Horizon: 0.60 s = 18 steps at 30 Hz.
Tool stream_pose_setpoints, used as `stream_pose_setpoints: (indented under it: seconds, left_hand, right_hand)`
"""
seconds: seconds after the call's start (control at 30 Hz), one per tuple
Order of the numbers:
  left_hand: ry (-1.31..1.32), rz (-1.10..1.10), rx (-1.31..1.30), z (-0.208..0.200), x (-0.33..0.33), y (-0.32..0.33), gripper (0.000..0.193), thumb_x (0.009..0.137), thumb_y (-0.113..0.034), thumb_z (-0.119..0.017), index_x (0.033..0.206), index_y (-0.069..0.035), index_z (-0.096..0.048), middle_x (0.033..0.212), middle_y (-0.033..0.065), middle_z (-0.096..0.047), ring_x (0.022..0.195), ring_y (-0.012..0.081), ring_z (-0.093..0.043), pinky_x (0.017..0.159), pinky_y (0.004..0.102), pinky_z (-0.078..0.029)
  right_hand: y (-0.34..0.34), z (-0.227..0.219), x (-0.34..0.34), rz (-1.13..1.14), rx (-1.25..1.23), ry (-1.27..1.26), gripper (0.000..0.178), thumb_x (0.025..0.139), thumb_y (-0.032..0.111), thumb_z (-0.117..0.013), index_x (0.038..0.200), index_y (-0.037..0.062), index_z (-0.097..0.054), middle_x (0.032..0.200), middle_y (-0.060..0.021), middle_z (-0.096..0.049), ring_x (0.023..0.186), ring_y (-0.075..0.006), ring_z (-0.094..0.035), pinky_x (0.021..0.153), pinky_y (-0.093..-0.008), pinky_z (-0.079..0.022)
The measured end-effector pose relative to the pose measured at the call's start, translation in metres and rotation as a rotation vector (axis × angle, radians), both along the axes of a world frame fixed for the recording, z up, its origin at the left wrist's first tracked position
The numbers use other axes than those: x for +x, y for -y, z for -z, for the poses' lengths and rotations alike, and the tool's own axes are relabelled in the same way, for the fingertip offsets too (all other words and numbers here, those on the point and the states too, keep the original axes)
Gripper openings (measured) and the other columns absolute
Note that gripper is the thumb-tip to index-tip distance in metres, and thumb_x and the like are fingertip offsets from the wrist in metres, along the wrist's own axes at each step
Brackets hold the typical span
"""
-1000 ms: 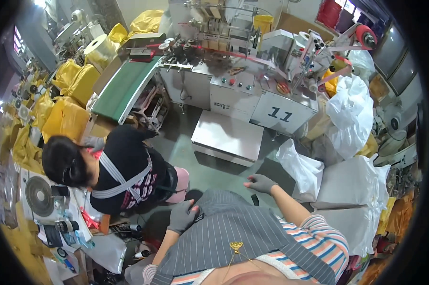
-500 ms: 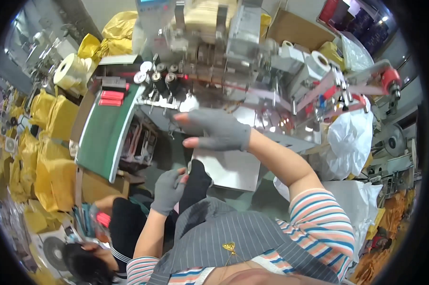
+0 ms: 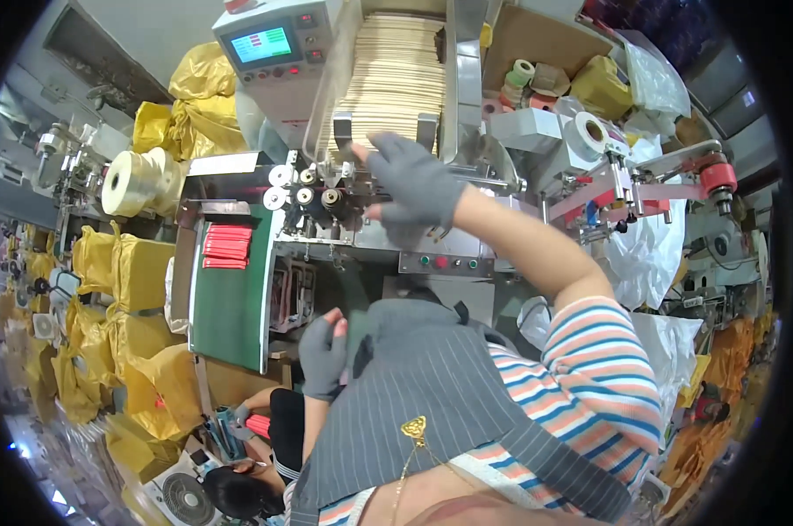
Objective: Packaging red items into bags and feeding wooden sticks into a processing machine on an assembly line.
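Observation:
My right hand (image 3: 418,188), in a grey glove with bare fingertips, reaches over the front of a packing machine, its fingers apart and nothing seen in them. Just beyond it lies a long stack of cream-coloured flat pieces (image 3: 392,79) in the machine's feed rack. Left of that hand stand small rollers (image 3: 307,198) with white and black wheels. My left hand (image 3: 324,355), gloved likewise, hangs low beside my apron, loosely open and apart from everything. Red packets (image 3: 226,245) lie in a row on the green conveyor belt (image 3: 230,307), nearer my left hand's side.
A control box with a lit screen (image 3: 260,45) stands at the back left. A button panel (image 3: 446,264) edges the machine's front. Another person (image 3: 256,473) crouches at lower left, holding red packets. Yellow sacks (image 3: 142,272) line the left; a tape roll (image 3: 587,131) sits right.
My view has tilted up and forward, bringing the screen and stack into sight. My right hand has moved farther over the machine. I now stand upright, with my left hand still low.

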<state>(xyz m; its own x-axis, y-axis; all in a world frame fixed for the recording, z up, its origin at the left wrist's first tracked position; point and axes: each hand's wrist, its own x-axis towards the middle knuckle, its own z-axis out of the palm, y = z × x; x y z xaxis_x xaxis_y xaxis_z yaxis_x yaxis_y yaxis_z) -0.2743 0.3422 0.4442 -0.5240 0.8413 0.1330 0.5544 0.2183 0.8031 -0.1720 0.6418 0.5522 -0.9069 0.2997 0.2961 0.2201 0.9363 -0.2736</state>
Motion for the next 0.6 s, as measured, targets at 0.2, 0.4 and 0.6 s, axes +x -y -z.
stream_pose_setpoints:
  seconds: [0.2, 0.4, 0.6]
  left_hand:
    - [-0.089, -0.101, 0.061, -0.057, -0.031, -0.076, 0.019, 0.087, -0.01, -0.059, 0.103, -0.001, -0.062, 0.094, 0.0137, -0.065, 0.087, 0.0274, -0.062, 0.079, 0.034, -0.047]
    - [-0.059, -0.142, 0.122, -0.096, -0.047, -0.152, 0.023, 0.087, -0.007, -0.058, 0.108, 0.002, -0.061, 0.098, 0.0132, -0.064, 0.091, 0.0216, -0.06, 0.082, 0.03, -0.046]
    - [-0.266, -0.131, 0.225, -0.1, -0.075, -0.229, 0.035, 0.085, -0.008, -0.061, 0.118, 0.002, -0.055, 0.114, 0.0154, -0.058, 0.098, 0.0248, -0.057, 0.078, 0.0306, -0.046]
  right_hand:
    - [-0.086, 0.01, -0.058, -0.012, 0.084, 0.395, 0.112, 0.06, 0.048, -0.075, 0.141, -0.0041, -0.019, 0.141, -0.0333, -0.025, 0.134, -0.0431, -0.021, 0.107, -0.0534, -0.018]
    - [-0.141, 0.016, -0.088, -0.018, 0.009, 0.66, 0.129, 0.053, 0.046, -0.079, 0.145, -0.0006, -0.002, 0.147, -0.0317, -0.011, 0.139, -0.0413, -0.011, 0.108, -0.0577, -0.01]
    - [-0.186, 0.027, -0.101, 0.019, -0.024, 0.774, 0.127, 0.055, 0.047, -0.076, 0.147, 0.0087, 0.002, 0.15, -0.0275, -0.005, 0.14, -0.0404, -0.005, 0.108, -0.0604, -0.009]
